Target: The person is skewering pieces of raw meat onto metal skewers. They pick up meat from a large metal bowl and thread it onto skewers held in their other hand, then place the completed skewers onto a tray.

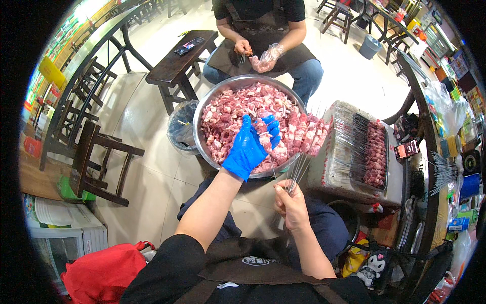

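A large metal bowl (198, 142) of cut raw meat (222, 116) stands before me. My left hand (243, 150), in a blue glove, is over the bowl with pieces of meat (262, 131) between thumb and fingers. Low and bare, my right hand (293, 205) grips a bunch of thin metal skewers (299, 173) by their lower ends. Several of these carry packed meat (309, 133) at the bowl's right rim. One separate skewer (273, 167) runs from the right hand up to the meat in the left; how far it is pushed in is hidden.
Opposite sits a person (262, 34) holding skewers, one hand in a clear glove. To the right, a tray (385, 159) of finished meat skewers (375, 154) rests on a foam box (322, 167). A lined bin (182, 131) and wooden bench (178, 60) stand left of the bowl.
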{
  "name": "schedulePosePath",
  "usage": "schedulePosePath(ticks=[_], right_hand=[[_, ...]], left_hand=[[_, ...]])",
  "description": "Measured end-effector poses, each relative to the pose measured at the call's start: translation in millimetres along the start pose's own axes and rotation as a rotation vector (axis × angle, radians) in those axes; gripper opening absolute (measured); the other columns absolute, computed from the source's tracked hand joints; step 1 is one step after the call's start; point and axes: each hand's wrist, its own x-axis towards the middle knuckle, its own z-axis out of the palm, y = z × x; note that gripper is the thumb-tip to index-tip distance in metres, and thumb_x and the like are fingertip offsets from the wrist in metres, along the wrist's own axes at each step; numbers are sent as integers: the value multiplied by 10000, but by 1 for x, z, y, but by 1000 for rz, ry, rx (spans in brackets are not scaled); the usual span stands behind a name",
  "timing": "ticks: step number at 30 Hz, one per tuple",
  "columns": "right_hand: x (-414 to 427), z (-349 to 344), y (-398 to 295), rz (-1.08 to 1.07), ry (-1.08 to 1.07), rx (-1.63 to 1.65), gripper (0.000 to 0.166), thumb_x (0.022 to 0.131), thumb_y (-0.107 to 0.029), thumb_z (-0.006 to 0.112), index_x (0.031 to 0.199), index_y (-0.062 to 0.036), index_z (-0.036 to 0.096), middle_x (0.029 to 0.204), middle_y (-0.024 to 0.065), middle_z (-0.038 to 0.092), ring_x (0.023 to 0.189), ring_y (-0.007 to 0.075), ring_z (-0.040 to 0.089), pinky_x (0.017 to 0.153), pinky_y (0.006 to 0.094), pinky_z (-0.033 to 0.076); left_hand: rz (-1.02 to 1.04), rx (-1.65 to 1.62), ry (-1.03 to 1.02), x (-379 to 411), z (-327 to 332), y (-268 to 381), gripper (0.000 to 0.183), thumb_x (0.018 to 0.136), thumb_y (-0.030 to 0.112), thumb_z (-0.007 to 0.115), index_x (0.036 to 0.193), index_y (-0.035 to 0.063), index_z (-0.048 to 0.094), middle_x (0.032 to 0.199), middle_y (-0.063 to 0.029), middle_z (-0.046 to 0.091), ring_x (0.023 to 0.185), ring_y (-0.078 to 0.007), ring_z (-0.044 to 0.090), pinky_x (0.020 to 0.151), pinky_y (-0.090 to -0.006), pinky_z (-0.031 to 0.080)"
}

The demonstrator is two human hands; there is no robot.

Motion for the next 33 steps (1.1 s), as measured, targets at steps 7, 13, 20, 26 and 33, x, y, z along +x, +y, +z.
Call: schedulePosePath(ticks=[7, 13, 20, 26, 33], right_hand=[[1, -2, 2, 51, -74, 25, 59, 902, -142, 556, 935, -95, 543, 574, -46, 442, 446, 30, 338, 396, 183, 229], [-5, -1, -11, 104, -115, 40, 55, 919, -154, 519, 908, -102, 531, 564, -39, 416, 456, 40, 329, 410, 203, 254], [-3, -2, -5, 111, -144, 39, 93, 937, -171, 484, 929, -93, 533, 545, -29, 406, 443, 48, 310, 401, 205, 239], [-3, -5, -8, 106, -182, 120, 133, 952, -170, 448, 961, -62, 525, 550, -15, 402, 442, 59, 295, 399, 212, 239], [-3, -6, -12, 100, -111, 104, 125, 952, -192, 455, 911, -97, 525, 532, -35, 367, 436, 51, 277, 406, 212, 235]], left_hand=[[-90, 25, -290, 15, -14, 9, 426, 915, 535, 376, 720, 158, 413, 612, 49, 327, 512, -73, 319, 488, -236, 273], [116, 220, 28, 1, 15, 3, 530, 930, 501, 370, 1123, 30, 517, 1050, -112, 567, 865, -185, 549, 784, -342, 464], [154, 415, -154, 19, -19, 13, 385, 923, 467, 428, 857, 105, 541, 731, -20, 546, 646, -157, 519, 633, -308, 486], [227, 251, 34, 9, 12, -4, 473, 941, 446, 398, 1170, 44, 497, 1086, -96, 576, 967, -198, 563, 916, -339, 436], [137, 580, -49, -6, 21, 1, 435, 948, 220, 459, 1315, -3, 387, 1272, -161, 488, 1163, -240, 495, 992, -373, 398]])
